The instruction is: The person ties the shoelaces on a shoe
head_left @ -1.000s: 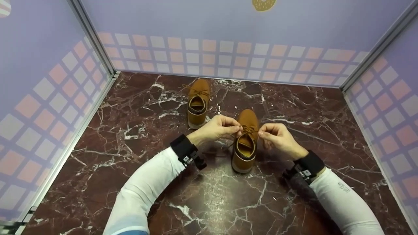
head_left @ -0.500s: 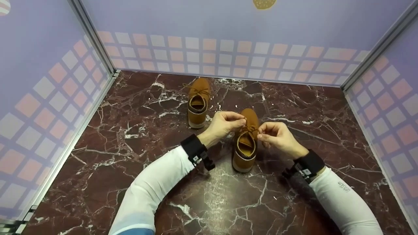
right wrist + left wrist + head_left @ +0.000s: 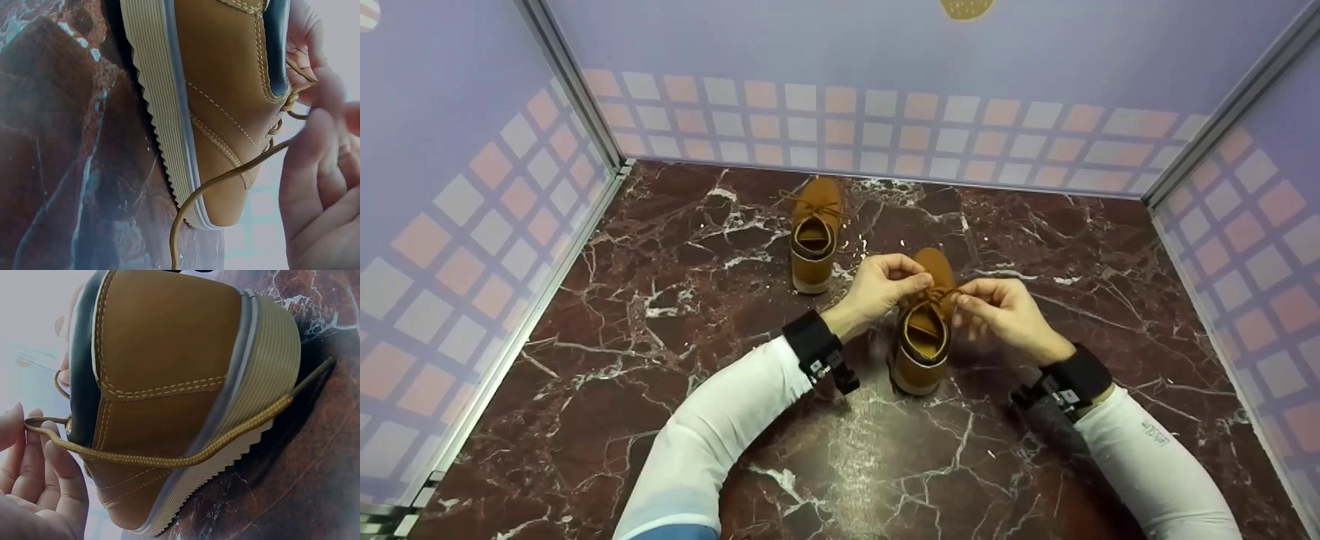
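Now the left hand point(image 3: 883, 289), pinching looped lace point(image 3: 140, 459), sits farther right over the near shoe point(image 3: 920, 373), the right hand point(image 3: 1006, 313) pinching more opposite (so both sides are held).

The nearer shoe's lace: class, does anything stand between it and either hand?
Nothing visible does: the left hand and the right hand each pinch the lace of the nearer shoe. The other shoe stands farther forward and left, out of the way.

Tan shoe point(image 3: 169, 354) — upright on marbled surface point(image 3: 840, 457), toe forward; brown lace point(image 3: 140, 459) — knotted, strands draping both sides.
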Demonstrator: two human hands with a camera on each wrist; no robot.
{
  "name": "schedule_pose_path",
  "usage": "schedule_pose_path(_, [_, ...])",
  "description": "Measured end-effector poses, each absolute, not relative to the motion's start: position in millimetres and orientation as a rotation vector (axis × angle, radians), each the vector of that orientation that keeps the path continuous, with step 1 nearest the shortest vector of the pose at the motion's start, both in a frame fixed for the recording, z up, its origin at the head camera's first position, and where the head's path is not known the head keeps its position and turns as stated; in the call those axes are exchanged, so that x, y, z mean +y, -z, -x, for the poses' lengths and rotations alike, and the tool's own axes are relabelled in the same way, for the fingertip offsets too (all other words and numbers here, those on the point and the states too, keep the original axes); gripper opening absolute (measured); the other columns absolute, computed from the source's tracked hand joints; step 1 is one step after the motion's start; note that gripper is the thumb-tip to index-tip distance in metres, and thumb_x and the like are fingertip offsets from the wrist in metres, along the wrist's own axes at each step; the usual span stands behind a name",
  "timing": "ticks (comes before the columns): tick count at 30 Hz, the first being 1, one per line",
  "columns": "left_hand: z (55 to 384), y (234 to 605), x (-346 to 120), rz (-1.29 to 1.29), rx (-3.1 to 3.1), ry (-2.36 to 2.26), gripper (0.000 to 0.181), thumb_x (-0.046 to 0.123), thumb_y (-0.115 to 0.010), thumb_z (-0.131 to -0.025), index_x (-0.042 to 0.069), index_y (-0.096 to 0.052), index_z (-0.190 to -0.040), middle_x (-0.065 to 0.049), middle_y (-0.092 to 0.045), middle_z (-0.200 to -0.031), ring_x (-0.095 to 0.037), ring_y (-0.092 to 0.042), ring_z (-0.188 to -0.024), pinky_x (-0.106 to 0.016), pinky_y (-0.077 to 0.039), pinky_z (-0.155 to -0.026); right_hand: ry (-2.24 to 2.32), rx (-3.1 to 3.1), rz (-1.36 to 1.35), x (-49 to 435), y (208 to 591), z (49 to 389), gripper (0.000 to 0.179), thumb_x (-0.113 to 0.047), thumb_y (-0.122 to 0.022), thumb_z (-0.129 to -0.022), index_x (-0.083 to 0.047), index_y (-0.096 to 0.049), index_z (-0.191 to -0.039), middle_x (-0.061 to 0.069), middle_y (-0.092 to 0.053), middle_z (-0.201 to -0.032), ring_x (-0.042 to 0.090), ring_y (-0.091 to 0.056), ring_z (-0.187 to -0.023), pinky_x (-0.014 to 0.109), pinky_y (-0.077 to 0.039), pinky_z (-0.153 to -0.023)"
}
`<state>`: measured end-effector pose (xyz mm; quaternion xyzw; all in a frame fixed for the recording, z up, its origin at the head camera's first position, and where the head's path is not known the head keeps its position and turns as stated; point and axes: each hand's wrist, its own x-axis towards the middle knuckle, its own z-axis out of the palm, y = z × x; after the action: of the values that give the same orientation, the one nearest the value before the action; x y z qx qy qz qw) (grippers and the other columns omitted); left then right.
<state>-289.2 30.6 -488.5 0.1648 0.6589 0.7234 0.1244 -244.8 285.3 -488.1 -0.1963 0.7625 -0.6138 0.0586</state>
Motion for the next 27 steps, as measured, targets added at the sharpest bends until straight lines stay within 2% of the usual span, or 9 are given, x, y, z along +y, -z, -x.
schedule_pose_path(3, [289,488,31,-0.474,1.904,-2.123,0.011,0.003,-0.083,-0.1,-0.004,-0.078,-0.105,0.012,-0.077,-0.079,-0.005,-0.065,-0.066,-0.019,-0.055,-0.062,1.87,2.395,0.564,285,489,245,0.021,0.002,-0.065,-0.109,0.02,-0.073,-0.114,-0.003,-0.084,-0.084,0.012,-0.073,-0.057,0.032,-0.062,-0.05])
schedule_pose_path(6, [288,487,30,-0.464,1.903,-2.123,0.018,0.003,-0.083,-0.099,-0.008,-0.079,-0.112,0.008,-0.081,-0.083,-0.005,-0.068,-0.066,-0.019,-0.059,-0.063,1.884,2.536,0.547,285,492,247,0.018,0.002,-0.068,-0.109,0.015,-0.078,-0.113,-0.008,-0.083,-0.084,0.007,-0.07,-0.057,0.025,-0.06,-0.051])
schedule_pose_path(10, [287,487,30,-0.466,1.925,-2.11,0.027,0.005,-0.084,-0.1,-0.011,-0.079,-0.122,0.004,-0.084,-0.089,-0.006,-0.07,-0.065,-0.02,-0.061,-0.062,1.865,2.791,0.593,285,496,249,0.014,0.0,-0.073,-0.107,0.003,-0.086,-0.112,0.008,-0.086,-0.091,0.003,-0.071,-0.062,0.015,-0.057,-0.056])
schedule_pose_path(13, [286,487,29,-0.48,1.932,-2.11,0.027,0.005,-0.083,-0.1,-0.011,-0.08,-0.122,0.004,-0.083,-0.089,-0.006,-0.069,-0.064,-0.02,-0.061,-0.061,1.856,2.957,0.689,284,498,251,0.014,0.002,-0.076,-0.103,-0.002,-0.087,-0.112,0.019,-0.087,-0.101,0.002,-0.074,-0.071,0.011,-0.057,-0.064])
schedule_pose_path(19, [285,486,30,-0.488,1.933,-2.119,0.023,0.004,-0.083,-0.1,-0.009,-0.081,-0.119,0.005,-0.082,-0.088,-0.007,-0.068,-0.063,-0.021,-0.061,-0.061,1.859,3.119,0.84,276,492,257,0.019,0.01,-0.08,-0.096,0.0,-0.088,-0.111,0.02,-0.086,-0.104,-0.008,-0.072,-0.086,0.006,-0.056,-0.071])
schedule_pose_path(27, [283,483,32,-0.514,1.983,-2.103,0.023,0.005,-0.085,-0.098,-0.009,-0.082,-0.116,-0.003,-0.085,-0.09,-0.006,-0.068,-0.062,-0.02,-0.061,-0.06,1.873,3.106,0.96,267,470,266,0.021,0.013,-0.078,-0.095,0.002,-0.087,-0.112,0.023,-0.085,-0.111,-0.008,-0.075,-0.094,0.007,-0.059,-0.075])
